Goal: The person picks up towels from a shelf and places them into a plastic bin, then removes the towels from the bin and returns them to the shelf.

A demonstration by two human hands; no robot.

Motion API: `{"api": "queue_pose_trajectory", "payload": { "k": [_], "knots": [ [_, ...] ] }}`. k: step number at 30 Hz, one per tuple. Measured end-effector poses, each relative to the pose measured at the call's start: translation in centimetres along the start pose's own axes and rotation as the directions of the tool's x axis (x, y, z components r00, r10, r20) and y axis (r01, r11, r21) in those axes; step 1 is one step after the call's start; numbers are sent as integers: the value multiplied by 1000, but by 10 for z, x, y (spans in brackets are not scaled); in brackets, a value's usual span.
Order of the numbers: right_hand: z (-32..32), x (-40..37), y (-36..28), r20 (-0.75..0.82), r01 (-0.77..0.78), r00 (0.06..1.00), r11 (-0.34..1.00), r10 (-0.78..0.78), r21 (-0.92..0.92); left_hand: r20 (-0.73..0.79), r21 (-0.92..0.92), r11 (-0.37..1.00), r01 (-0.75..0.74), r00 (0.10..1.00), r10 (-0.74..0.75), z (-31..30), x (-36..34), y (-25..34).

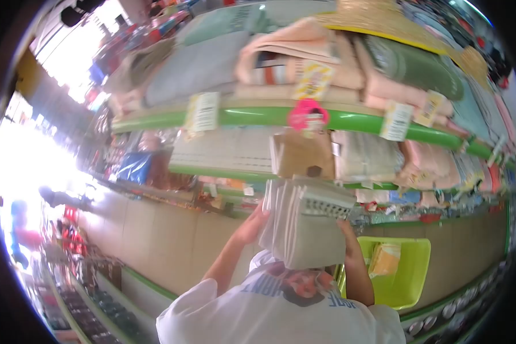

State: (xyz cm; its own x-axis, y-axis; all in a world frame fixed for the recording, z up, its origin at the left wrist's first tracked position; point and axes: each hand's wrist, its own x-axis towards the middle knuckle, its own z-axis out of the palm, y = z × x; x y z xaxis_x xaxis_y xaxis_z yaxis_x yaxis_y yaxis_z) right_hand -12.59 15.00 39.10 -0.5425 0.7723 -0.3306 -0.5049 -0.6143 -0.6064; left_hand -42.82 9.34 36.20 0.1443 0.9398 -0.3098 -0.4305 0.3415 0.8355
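Left hand (257, 221) up against the left side of a stack of folded cloths (304, 235), fingers spread and pressed to the grey layers, thumb out of sight. Right hand (348, 230) closed on the stack's right edge, fingers wrapped round the far side and hidden.

Stack clamped between both hands, held up in front of the chest, above a white T-shirt (241, 315) with printed letters. Grey throughout, many thin folds showing along the left edge, a paler dotted panel across the top right corner.

Just behind the stack, a cardboard box (301, 155) on the lower level of a shelf (258, 116) with green rims. Folded towels (304, 51) in peach, grey and green piled on the upper level, more on the level below. Price tags (202, 112) hanging from the green rim, a round pink tag (308, 114) between them.

Right of the right forearm, on the tiled floor (155, 229), a lime-green basket (418, 246), apart from the stack, with a yellow packet (384, 259) inside. Strong glare at the far left, too blown out to tell anything there.
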Motion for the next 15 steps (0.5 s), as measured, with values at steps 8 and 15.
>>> {"api": "queue_pose_trajectory", "payload": {
  "k": [8,15],
  "knots": [
    [146,119,1,131,102,990,918,-55,-384,-203,137,944,-299,925,322,-100,-5,99],
    [230,162,-19,184,210,973,869,-140,-448,-156,129,846,-517,832,532,-123,18,174]
  ]
}}
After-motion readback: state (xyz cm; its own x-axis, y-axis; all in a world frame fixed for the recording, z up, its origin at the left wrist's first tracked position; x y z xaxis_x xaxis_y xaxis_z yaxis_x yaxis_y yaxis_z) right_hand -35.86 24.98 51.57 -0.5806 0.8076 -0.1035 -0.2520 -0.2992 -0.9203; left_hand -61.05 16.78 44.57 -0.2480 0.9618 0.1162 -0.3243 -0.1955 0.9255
